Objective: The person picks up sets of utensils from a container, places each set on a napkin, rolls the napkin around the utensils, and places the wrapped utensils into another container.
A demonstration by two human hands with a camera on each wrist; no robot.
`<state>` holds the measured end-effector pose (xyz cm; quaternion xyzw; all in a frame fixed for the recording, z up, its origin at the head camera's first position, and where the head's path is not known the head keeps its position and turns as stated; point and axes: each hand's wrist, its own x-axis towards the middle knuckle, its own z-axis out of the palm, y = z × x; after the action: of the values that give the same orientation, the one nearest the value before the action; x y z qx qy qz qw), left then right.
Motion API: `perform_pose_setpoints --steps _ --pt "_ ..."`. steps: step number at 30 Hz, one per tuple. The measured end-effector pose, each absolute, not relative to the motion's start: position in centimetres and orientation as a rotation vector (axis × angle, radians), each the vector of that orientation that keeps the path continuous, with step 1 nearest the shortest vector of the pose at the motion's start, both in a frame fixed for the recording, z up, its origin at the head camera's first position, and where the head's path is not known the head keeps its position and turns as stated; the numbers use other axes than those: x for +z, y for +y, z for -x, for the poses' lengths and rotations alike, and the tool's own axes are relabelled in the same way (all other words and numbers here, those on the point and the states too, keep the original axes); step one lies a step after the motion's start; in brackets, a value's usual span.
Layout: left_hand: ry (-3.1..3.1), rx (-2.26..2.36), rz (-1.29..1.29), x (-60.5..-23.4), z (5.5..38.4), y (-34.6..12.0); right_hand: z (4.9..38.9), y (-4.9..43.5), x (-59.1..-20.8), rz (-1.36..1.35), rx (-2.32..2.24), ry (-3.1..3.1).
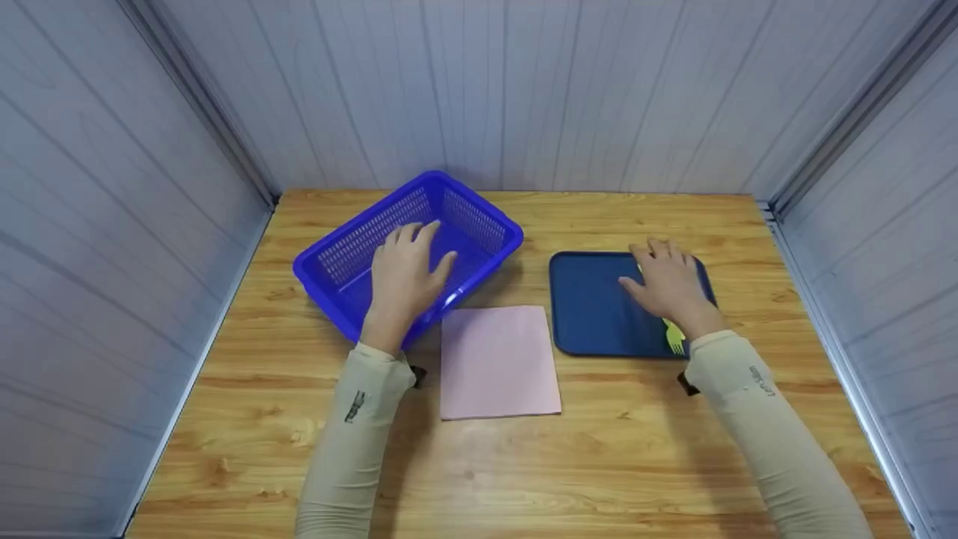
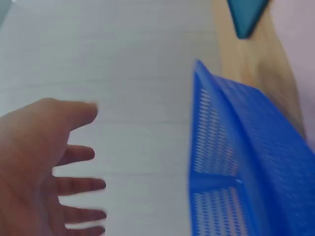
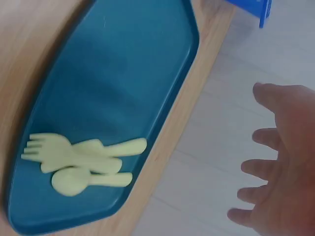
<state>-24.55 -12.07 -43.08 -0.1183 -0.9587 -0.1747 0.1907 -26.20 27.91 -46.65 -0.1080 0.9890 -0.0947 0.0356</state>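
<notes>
Above the blue plastic basket [image 1: 479, 278] my left hand [image 1: 404, 273] hovers with its fingers spread, holding nothing. In the left wrist view the basket [image 2: 275, 147] stands apart from the fingers. My right hand [image 1: 670, 284] is over the right side of a dark blue tray [image 1: 599, 307], also holding nothing. On that tray lie a yellow-green fork [image 3: 54, 150], a spoon [image 3: 71, 182] and a third piece, perhaps a knife [image 3: 128, 147], partly under the fork. From the head view the right hand hides most of this cutlery.
A folded pink cloth or napkin [image 1: 500, 363] lies flat on the wooden table [image 1: 479, 479] between basket and tray. Pale panel walls [image 1: 479, 90] stand behind the table and along both sides.
</notes>
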Motion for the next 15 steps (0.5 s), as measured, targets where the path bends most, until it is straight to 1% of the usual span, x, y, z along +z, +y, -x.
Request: perform_pose_setpoints --steps 4,8,12,15 --pt "-2.423 -0.542 0.519 -42.4 22.0 -10.3 24.8 25.6 -47.4 0.494 -0.394 3.145" --pt "-2.375 -0.596 0.682 -43.2 18.3 -8.2 22.3 22.4 -48.6 0.702 -0.565 3.202" --pt "-2.530 -0.614 0.778 -45.8 15.2 -6.4 19.6 18.9 -50.2 0.823 -0.669 3.153" --pt "-2.697 -0.597 0.744 -48.7 13.6 -5.5 18.0 16.7 -52.0 0.890 -0.708 3.066"
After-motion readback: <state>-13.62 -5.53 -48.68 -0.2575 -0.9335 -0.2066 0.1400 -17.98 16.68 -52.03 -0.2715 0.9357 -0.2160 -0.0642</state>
